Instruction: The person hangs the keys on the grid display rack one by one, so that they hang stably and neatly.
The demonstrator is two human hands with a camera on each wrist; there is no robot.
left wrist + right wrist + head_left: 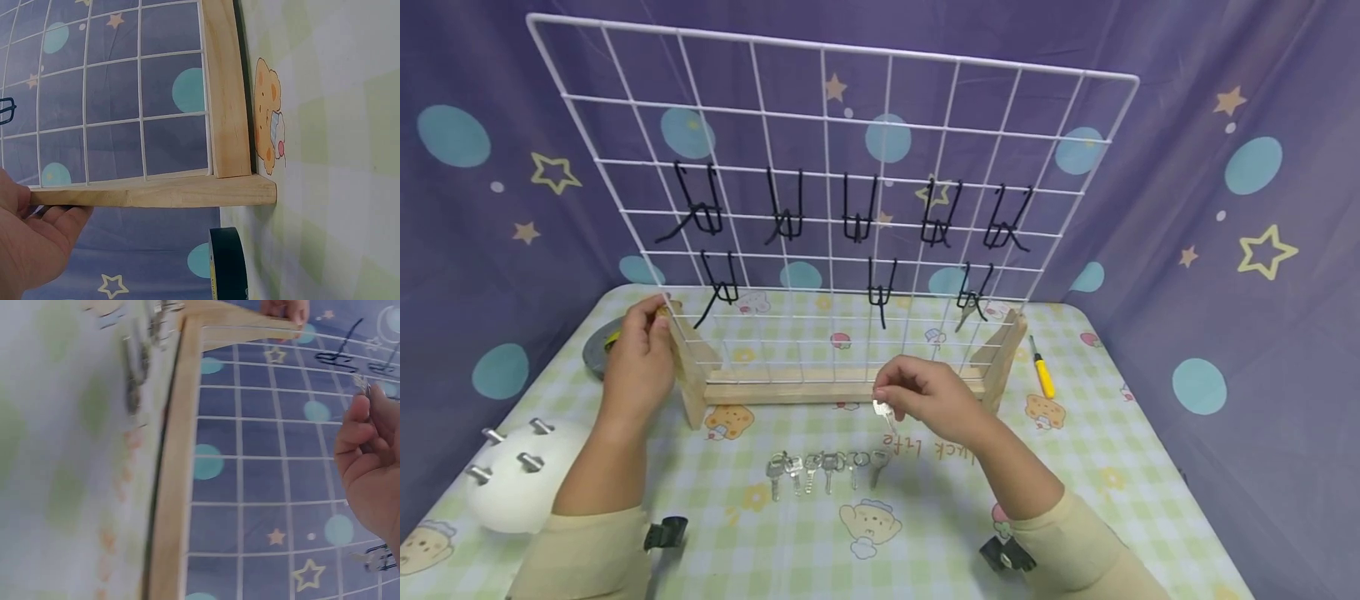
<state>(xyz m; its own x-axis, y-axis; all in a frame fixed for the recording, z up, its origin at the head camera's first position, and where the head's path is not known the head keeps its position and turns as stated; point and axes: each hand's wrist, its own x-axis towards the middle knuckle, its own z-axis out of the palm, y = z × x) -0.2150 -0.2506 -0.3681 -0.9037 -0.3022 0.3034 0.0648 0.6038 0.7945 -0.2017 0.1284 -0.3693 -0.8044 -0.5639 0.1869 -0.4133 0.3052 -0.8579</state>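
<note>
Silver metal glinted at the centre of the head view, where the right hand [925,396] pinched a single key [883,412] between fingertips just above the tabletop [1150,467]. Below it lay a row of keys [823,471]. At centre left, the left hand [640,358] gripped the wooden stand [688,375] of the white wire grid [850,208].
</note>
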